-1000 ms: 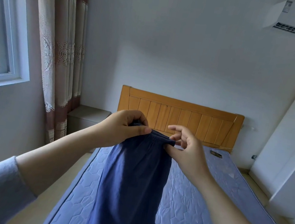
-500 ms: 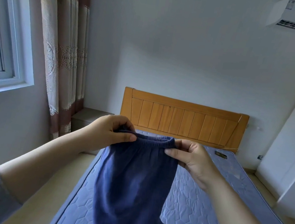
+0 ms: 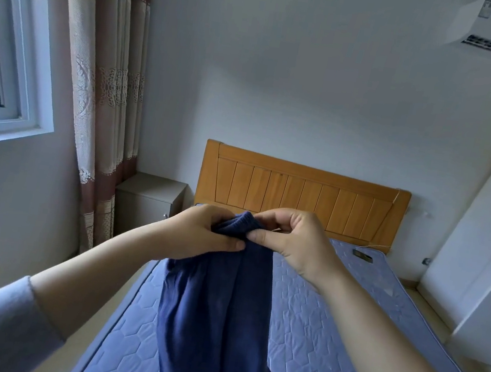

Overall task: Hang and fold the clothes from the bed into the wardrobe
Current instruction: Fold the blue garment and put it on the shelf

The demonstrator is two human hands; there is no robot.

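A dark blue pair of trousers (image 3: 213,313) hangs in the air over the bed (image 3: 326,339), its elastic waistband bunched at the top. My left hand (image 3: 199,233) grips the waistband from the left, thumb on the front. My right hand (image 3: 293,243) pinches the same waistband from the right. The two hands almost touch. The cloth falls down past the bottom of the view. The white wardrobe (image 3: 487,251) stands at the right, its doors only partly in view.
The bed has a bare blue quilted mattress and a wooden headboard (image 3: 303,194). A small dark object (image 3: 362,255) lies near the headboard. A grey bedside cabinet (image 3: 147,200), a curtain (image 3: 101,77) and a window (image 3: 0,57) are at the left.
My hands have come together, folding the spread waistband in half. The view has tilted slightly.
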